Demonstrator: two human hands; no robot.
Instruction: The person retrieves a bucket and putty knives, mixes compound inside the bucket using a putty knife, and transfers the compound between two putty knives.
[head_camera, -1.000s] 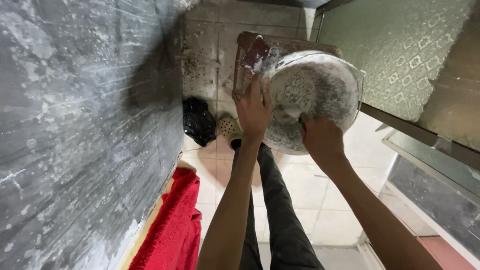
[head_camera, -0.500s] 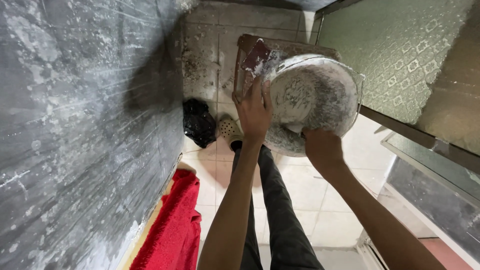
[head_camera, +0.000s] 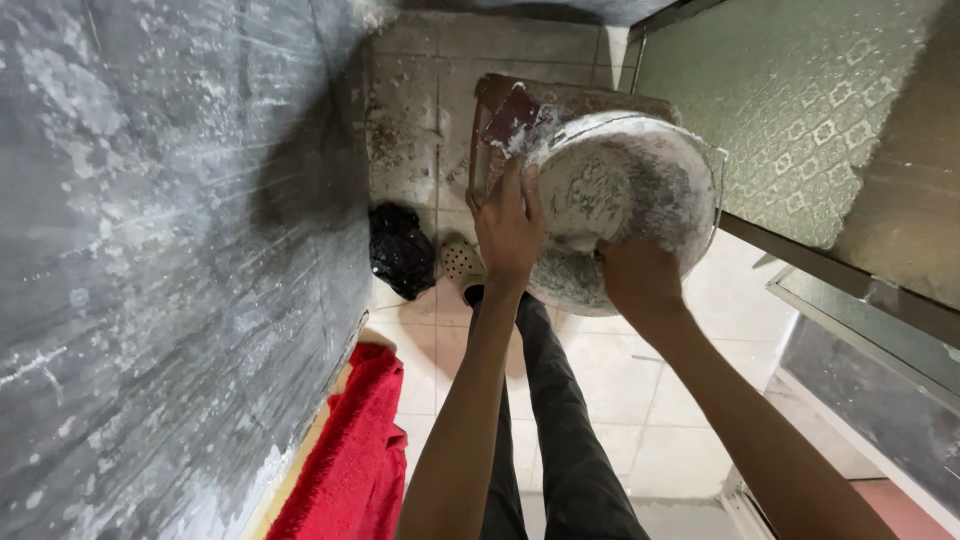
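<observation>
Both hands on a large round pan (head_camera: 630, 200) caked with grey-white plaster, held up in front of the person, tilted so its soiled face shows toward the camera; left hand (head_camera: 508, 225) flat on the pan's left edge, fingers spread and pointing up, palm pressed against it; right hand (head_camera: 640, 280) curled under the lower rim, gripping from below, fingertips hidden behind the pan so the exact grip cannot be told; a reddish trowel-like tool (head_camera: 512, 120) smeared with plaster sits at the pan's upper left, just above the left fingers, touching the rim; below, dark trouser legs (head_camera: 560, 430) over pale floor tiles (head_camera: 680, 410); black bag (head_camera: 398, 250) and a perforated clog (head_camera: 460, 262) lie near the grey streaked wall (head_camera: 150, 250) on the left; red cloth (head_camera: 350, 460) along the wall's foot; patterned frosted glass panel (head_camera: 800, 110) on the right.
</observation>
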